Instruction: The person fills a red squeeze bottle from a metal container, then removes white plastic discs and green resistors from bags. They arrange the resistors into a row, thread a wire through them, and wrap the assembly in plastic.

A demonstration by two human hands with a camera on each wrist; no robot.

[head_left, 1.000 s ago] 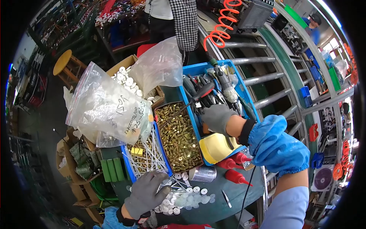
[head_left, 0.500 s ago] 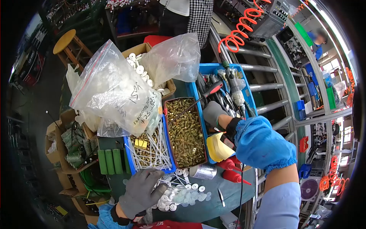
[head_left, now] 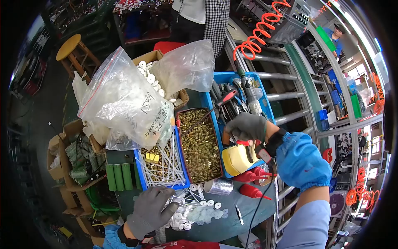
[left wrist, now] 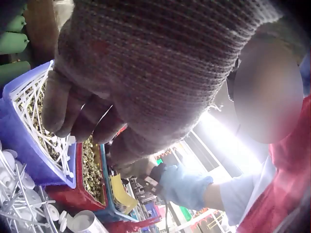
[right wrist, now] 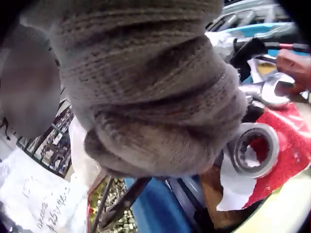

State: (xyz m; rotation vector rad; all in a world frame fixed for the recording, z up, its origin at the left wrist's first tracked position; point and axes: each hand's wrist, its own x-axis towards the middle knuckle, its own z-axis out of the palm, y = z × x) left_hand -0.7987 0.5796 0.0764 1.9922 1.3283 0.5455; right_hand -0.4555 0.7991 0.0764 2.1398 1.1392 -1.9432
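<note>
My gloved right hand [head_left: 246, 126] is over the blue tool box [head_left: 265, 93], its fingers curled in. Right at the fist's side shows the ring end of a wrench [right wrist: 255, 149], its handle hidden behind the glove. A red sheet with a white underside [right wrist: 286, 145] lies around that ring. Beyond it is an open-jawed wrench end [right wrist: 277, 92]. My gloved left hand [head_left: 151, 211] hangs loosely bent beside white plastic discs [head_left: 180, 220] and loose white rods, near the front of a blue bin of white rods [head_left: 166, 166]. Nothing shows between its fingers.
A red bin of brass fittings [head_left: 201, 149] holds a red-and-black screwdriver [head_left: 226, 97] across it. Plastic bags [head_left: 124, 103] cover a carton of white discs. Red bottles [head_left: 251, 191], tweezers [head_left: 239, 215] and a metal can [head_left: 219, 186] lie in front. A black cable [head_left: 259, 203] crosses the table edge.
My right hand has drawn back from among the tools, its curled fingers now in sight and red showing beneath it. The left hand stays about where it was. The head view has shifted.
</note>
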